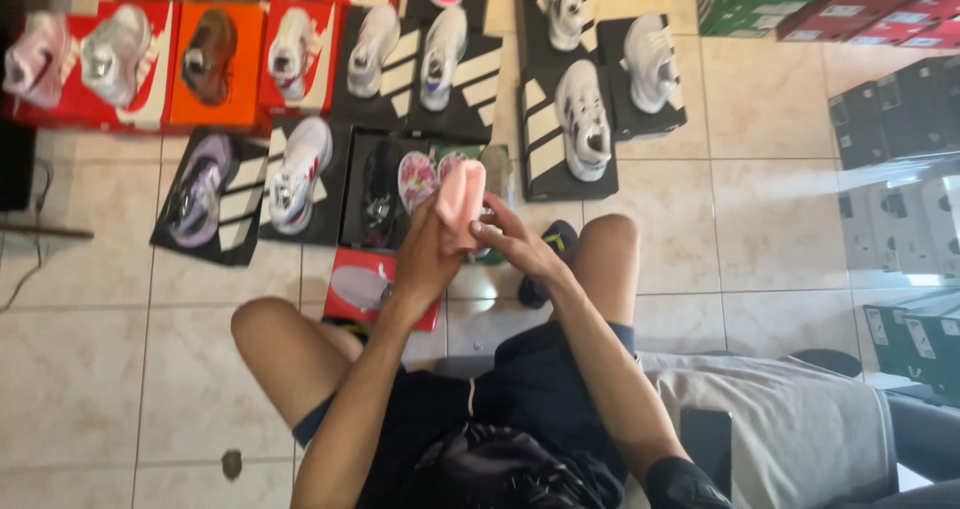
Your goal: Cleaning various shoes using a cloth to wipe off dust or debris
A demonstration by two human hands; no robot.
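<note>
We find the left hand [428, 254] in a closed grip around the pink shoe [461, 201], held above the floor; right hand [510, 241] fingertips pinch beside it. Risk: slipping onto the boxed sneakers [415, 181] beneath.

A shoe shop or its stockroom is suggested. Single sneakers [583, 119] are displayed on top of their boxes [215, 94], laid out in rows on a tiled floor [760, 229], and closed shoe boxes are stacked [900, 119] along the right side.
</note>
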